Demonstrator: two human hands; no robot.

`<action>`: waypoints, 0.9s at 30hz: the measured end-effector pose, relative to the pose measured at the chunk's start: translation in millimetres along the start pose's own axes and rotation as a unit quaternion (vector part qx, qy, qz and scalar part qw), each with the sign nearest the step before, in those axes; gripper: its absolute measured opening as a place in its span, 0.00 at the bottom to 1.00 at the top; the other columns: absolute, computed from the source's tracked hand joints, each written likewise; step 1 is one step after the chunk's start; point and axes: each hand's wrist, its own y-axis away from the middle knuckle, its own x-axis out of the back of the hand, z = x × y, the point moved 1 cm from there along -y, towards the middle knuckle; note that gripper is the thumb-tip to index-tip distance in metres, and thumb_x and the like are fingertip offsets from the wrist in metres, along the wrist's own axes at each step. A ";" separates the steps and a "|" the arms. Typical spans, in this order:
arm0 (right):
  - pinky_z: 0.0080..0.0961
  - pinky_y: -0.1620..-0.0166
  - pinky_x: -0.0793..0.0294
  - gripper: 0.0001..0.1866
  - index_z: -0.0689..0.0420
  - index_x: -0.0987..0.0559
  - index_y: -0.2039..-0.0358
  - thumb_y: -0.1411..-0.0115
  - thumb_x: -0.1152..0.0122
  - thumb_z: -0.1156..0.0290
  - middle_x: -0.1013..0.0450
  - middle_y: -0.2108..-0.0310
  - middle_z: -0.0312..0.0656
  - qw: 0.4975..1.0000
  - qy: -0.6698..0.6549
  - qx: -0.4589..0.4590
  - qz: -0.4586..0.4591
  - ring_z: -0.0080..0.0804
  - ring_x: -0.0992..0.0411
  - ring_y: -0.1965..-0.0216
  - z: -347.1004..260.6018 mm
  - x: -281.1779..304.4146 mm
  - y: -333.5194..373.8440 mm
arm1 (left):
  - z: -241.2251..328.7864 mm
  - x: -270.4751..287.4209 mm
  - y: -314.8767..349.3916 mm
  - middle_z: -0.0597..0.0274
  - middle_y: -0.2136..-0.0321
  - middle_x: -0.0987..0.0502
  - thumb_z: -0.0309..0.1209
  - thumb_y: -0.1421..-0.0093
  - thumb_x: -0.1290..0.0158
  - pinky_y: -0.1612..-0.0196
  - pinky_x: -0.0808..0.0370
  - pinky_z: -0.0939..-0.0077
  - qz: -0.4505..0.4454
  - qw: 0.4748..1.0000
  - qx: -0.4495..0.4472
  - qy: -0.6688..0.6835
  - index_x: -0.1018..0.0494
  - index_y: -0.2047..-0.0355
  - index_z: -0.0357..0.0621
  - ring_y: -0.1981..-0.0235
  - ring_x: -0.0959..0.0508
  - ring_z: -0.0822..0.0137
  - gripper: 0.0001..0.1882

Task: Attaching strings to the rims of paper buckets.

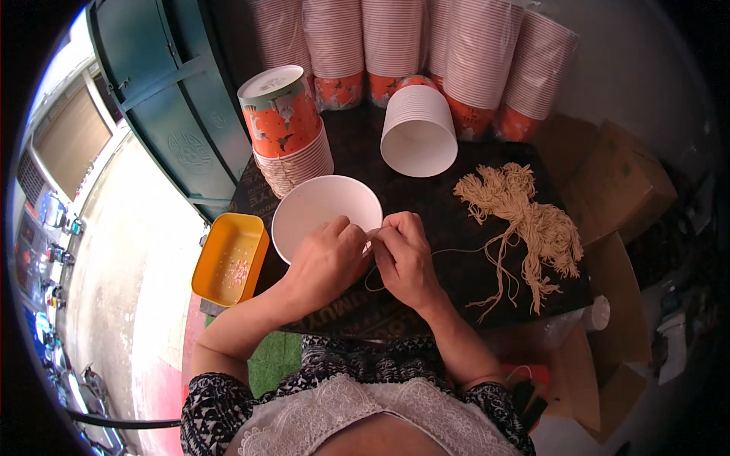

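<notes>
A white paper bucket [319, 201] lies tilted in front of me, its open mouth facing up toward me. My left hand [331, 258] is closed at the near right part of its rim, fingers curled over the edge. Fingertip to fingertip with it, my right hand [407, 258] pinches a thin beige string [460, 250] beside the rim. The exact spot between the fingertips is mostly hidden. That string trails right toward a tangled bundle of beige cords [525, 216] on the dark table [357, 308].
A yellow tray [258, 251] with small pink and white bits stands left. Behind are a stack of orange printed buckets [285, 125], a stack of white buckets on its side [418, 137] and tall wrapped stacks [395, 45]. Cardboard boxes [620, 182] sit right, a green metal door [163, 99] left.
</notes>
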 end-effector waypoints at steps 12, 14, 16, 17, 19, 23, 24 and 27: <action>0.34 0.56 0.31 0.08 0.64 0.24 0.61 0.42 0.45 0.82 0.34 0.64 0.44 0.996 -0.074 -0.034 -0.033 0.41 0.34 0.59 -0.3 2.0 -2.5 | -2.0 -2.9 5.8 0.56 0.78 0.27 0.26 0.47 0.41 0.75 0.27 0.60 0.020 0.999 -0.040 0.020 0.33 0.71 0.42 0.77 0.23 0.53 0.10; 0.34 0.56 0.32 0.06 0.64 0.24 0.63 0.42 0.44 0.82 0.34 0.64 0.44 0.994 -0.090 -0.042 -0.034 0.41 0.34 0.59 1.7 1.9 -1.1 | 0.2 -1.2 4.2 0.56 0.78 0.27 0.25 0.47 0.41 0.74 0.26 0.60 0.020 0.999 -0.038 0.031 0.33 0.70 0.42 0.77 0.23 0.52 0.10; 0.34 0.56 0.32 0.04 0.63 0.25 0.65 0.42 0.44 0.82 0.34 0.64 0.44 0.992 -0.108 -0.050 -0.037 0.41 0.34 0.59 1.8 2.4 -0.7 | 0.4 0.2 3.5 0.55 0.78 0.26 0.25 0.47 0.41 0.74 0.26 0.60 0.020 0.998 -0.035 0.041 0.33 0.70 0.42 0.76 0.23 0.52 0.10; 0.34 0.56 0.32 0.03 0.63 0.26 0.66 0.42 0.44 0.82 0.34 0.64 0.44 0.992 -0.109 -0.053 -0.038 0.42 0.34 0.59 1.1 3.0 -1.0 | -0.9 1.0 3.6 0.55 0.78 0.26 0.25 0.47 0.41 0.74 0.26 0.61 0.011 0.997 -0.017 0.073 0.32 0.69 0.42 0.76 0.22 0.51 0.10; 0.35 0.56 0.32 0.03 0.62 0.27 0.68 0.42 0.43 0.82 0.34 0.63 0.45 0.991 -0.111 -0.057 -0.041 0.43 0.34 0.59 -1.9 2.6 0.6 | -2.7 3.0 4.0 0.54 0.78 0.25 0.24 0.47 0.41 0.74 0.26 0.61 0.004 0.995 0.003 0.104 0.32 0.69 0.41 0.76 0.22 0.51 0.10; 0.36 0.57 0.30 0.06 0.62 0.28 0.65 0.43 0.42 0.83 0.35 0.62 0.47 0.997 -0.063 -0.046 0.001 0.44 0.33 0.59 -13.5 0.3 10.5 | -3.6 11.0 1.8 0.54 0.78 0.24 0.21 0.45 0.44 0.73 0.28 0.68 -0.023 0.978 0.082 0.193 0.29 0.71 0.38 0.77 0.23 0.57 0.05; 0.37 0.58 0.30 0.07 0.62 0.28 0.64 0.44 0.41 0.83 0.35 0.61 0.47 0.998 -0.046 -0.030 0.015 0.44 0.32 0.59 -16.1 0.5 12.7 | -4.2 11.7 1.7 0.57 0.77 0.24 0.19 0.43 0.47 0.73 0.28 0.74 -0.035 0.972 0.107 0.205 0.28 0.71 0.37 0.77 0.23 0.64 0.02; 0.36 0.58 0.29 0.09 0.63 0.28 0.64 0.44 0.40 0.83 0.34 0.60 0.47 1.000 -0.016 -0.015 0.006 0.44 0.31 0.59 -19.2 1.0 19.5 | -6.1 7.6 2.1 0.50 0.81 0.26 0.21 0.47 0.43 0.74 0.27 0.64 -0.017 0.965 0.129 0.227 0.31 0.73 0.38 0.79 0.23 0.50 0.06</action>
